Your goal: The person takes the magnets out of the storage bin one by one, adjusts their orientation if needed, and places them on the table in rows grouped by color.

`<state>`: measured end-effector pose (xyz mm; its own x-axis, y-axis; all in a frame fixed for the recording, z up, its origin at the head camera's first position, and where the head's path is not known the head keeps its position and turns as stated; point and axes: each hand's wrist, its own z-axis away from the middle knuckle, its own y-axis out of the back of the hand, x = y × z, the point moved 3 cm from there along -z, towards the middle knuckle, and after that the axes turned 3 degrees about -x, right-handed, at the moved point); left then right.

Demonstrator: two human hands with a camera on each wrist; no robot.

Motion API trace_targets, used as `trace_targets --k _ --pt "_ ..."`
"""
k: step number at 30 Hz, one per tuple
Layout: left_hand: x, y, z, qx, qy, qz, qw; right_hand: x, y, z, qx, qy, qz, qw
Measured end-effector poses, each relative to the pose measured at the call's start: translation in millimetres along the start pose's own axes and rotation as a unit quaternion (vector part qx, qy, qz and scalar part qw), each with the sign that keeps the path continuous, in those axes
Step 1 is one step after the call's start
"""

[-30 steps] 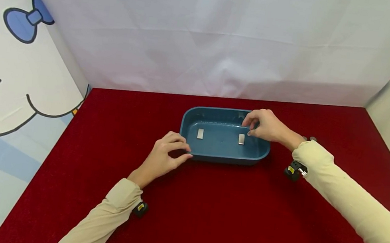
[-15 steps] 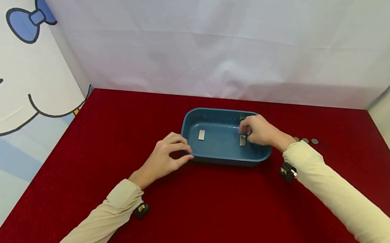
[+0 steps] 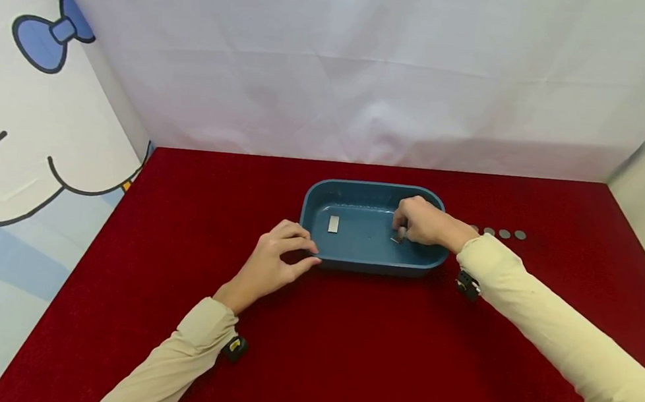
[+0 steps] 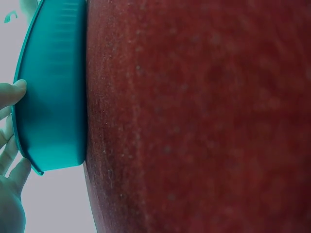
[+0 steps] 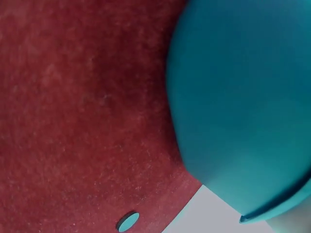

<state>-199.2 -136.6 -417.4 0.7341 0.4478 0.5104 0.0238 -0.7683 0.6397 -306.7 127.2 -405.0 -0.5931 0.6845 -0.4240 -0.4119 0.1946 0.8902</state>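
A blue plastic tub (image 3: pixel 363 263) stands on the red cloth. At its front left corner my left hand (image 3: pixel 271 258) holds the rim between thumb and fingers, and in the left wrist view the thumb (image 4: pixel 18 90) lies against the outer wall. My right hand (image 3: pixel 424 222) reaches over the right rim into the tub. Its fingers pinch a small silver rectangular piece (image 3: pixel 397 238), now tilted and partly hidden. A second silver rectangle (image 3: pixel 334 223) lies flat on the tub's floor at the left. The tub's side (image 5: pixel 233 107) fills much of the right wrist view.
Several grey round discs (image 3: pixel 504 234) lie in a row on the red cloth (image 3: pixel 364 358) right of the tub, one partly behind the right wrist. White fabric (image 3: pixel 373 67) hangs along the table's back edge, with a printed panel at the left.
My right hand has gone down and slightly left into the tub, onto the right silver piece, which has tipped from flat. The left hand stays at the corner. More discs show beside the right wrist.
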Motion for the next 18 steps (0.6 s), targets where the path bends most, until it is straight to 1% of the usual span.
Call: trace_targets --k 4,6,12,15,18 --pt "-0.6 -0.4 0.9 -0.001 0.003 -0.003 1.0 -4.1 -1.3 1.8 -0.004 -0.007 0.0 1.0" --pt "-1.3 -0.6 1.1 0.0 0.004 -0.003 1.0 -7.1 -1.5 3.1 0.002 -0.006 0.004 1.0" --pt "-1.5 -0.4 1.1 0.004 0.006 -0.001 1.0 -10.6 -3.3 4.4 0.01 -0.013 -0.013 0.9998" --pt "-1.6 -0.8 1.0 0.002 0.008 -0.003 1.0 -11.0 -4.7 5.9 0.021 -0.012 -0.015 0.9996" --pt "-1.4 -1.4 0.8 0.0 0.008 -0.003 1.0 -11.3 -4.8 8.8 0.035 -0.01 -0.032 0.9988"
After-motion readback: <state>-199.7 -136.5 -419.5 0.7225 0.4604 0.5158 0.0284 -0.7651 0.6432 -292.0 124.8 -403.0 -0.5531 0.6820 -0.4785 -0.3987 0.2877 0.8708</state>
